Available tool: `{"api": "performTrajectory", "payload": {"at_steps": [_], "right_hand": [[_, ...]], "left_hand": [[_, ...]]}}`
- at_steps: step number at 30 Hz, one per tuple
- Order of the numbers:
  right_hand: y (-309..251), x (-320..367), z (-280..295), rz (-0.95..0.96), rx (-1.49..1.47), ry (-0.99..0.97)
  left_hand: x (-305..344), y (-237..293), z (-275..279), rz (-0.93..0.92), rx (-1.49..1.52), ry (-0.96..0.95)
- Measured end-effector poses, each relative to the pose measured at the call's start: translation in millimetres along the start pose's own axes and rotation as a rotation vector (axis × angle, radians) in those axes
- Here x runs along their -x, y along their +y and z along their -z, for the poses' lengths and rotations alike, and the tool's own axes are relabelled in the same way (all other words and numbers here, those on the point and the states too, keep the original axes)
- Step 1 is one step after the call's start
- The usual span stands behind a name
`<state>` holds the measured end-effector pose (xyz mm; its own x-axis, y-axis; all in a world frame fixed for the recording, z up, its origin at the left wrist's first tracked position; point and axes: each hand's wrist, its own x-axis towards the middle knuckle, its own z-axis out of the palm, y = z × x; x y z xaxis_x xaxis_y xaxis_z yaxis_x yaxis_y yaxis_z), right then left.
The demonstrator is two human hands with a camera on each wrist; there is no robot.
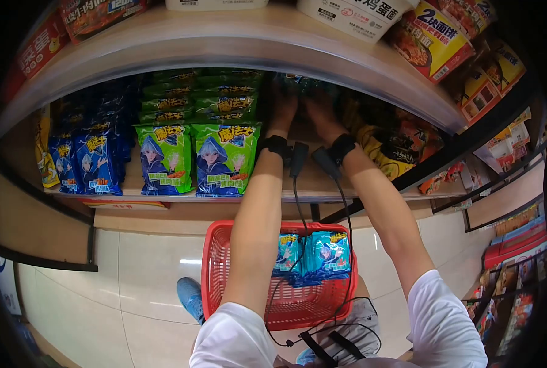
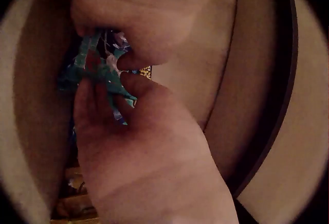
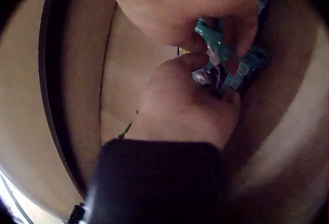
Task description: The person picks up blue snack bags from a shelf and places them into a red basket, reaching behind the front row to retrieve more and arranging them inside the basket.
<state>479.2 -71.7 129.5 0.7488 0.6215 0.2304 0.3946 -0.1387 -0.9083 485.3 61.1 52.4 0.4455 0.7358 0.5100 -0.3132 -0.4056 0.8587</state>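
Note:
Both hands reach deep under the upper shelf. My left hand (image 1: 284,105) and right hand (image 1: 322,113) are close together, with fingers and thumbs curled on teal snack packets (image 1: 299,80). In the left wrist view the crinkled teal packaging (image 2: 100,62) shows between the two hands, partly covered by fingers. The right wrist view also has teal wrapping (image 3: 252,59) between them, dim and blurred; how many packets are held I cannot tell. Below the arms, a red basket (image 1: 215,294) contains several teal snack packets (image 1: 328,254).
Rows of green snack packets (image 1: 227,161) stand left of the hands, with blue packets (image 1: 98,161) farther left. Yellow-and-black packets (image 1: 383,150) lie to the right. The upper shelf board (image 1: 273,46) hangs over the hands and carries noodle boxes (image 1: 433,43). Cables (image 1: 347,202) trail from both wrists.

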Motion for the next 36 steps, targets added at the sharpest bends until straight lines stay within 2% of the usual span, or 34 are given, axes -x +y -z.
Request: {"api": "performTrajectory", "payload": {"at_steps": [2,3,5,7,10,12,13,14,16,18,20,21,23,24,25,26,28,30,31,33,36], "right_hand": [[4,1,2,0.022,-0.062,-0.008],[5,0,2,0.035,-0.092,-0.013],[4,1,-3,0.122,-0.038,0.129],[3,8,-5,0.162,0.056,0.224],[3,26,4,0.105,0.209,0.331],[3,29,8,0.016,0.251,0.450],[-16,43,12,-0.017,0.213,0.395],[-20,57,14,0.043,0.133,0.436],[-24,90,18,0.157,-0.032,0.519],[-48,130,23,0.182,0.192,0.540],[-76,177,19,0.163,0.150,0.593],[-81,195,20,0.148,0.115,0.609],[-84,230,26,0.141,-0.009,0.607],[-90,250,28,0.062,-0.026,0.578],[-101,268,26,0.012,-0.044,0.594],[-105,283,24,-0.034,-0.064,0.616],[-89,317,31,-0.136,-0.059,0.516],[-82,345,32,-0.283,-0.049,0.408],[-74,358,30,-0.411,0.020,0.368],[-49,378,20,-0.481,-0.030,0.229],[7,398,-3,-0.548,0.001,0.107]], "left_hand": [[-7,2,2,0.018,0.006,-0.053],[-7,4,2,-0.040,0.026,-0.003],[-1,7,2,-0.149,0.066,0.097],[1,11,13,-0.186,-0.047,-0.045],[10,30,25,-0.027,-0.443,-0.348],[21,57,18,0.124,-0.612,-0.275],[39,77,11,0.186,-0.613,-0.093],[55,97,15,0.248,-0.610,0.090],[80,144,47,0.238,-0.336,-0.031],[102,165,56,0.210,-0.127,-0.131],[122,186,58,0.154,-0.183,-0.168],[132,199,70,0.145,-0.138,-0.277],[156,216,93,0.086,-0.021,-0.376],[169,217,104,0.064,0.053,-0.439],[189,222,120,-0.043,-0.057,-0.418],[198,226,140,0.004,-0.027,-0.591],[235,216,165,-0.014,0.037,-0.588],[267,202,192,0.184,0.251,-0.706],[272,212,211,0.416,0.214,-0.773],[303,181,227,0.739,0.376,-0.801],[347,122,249,1.019,0.256,-0.844]]}}
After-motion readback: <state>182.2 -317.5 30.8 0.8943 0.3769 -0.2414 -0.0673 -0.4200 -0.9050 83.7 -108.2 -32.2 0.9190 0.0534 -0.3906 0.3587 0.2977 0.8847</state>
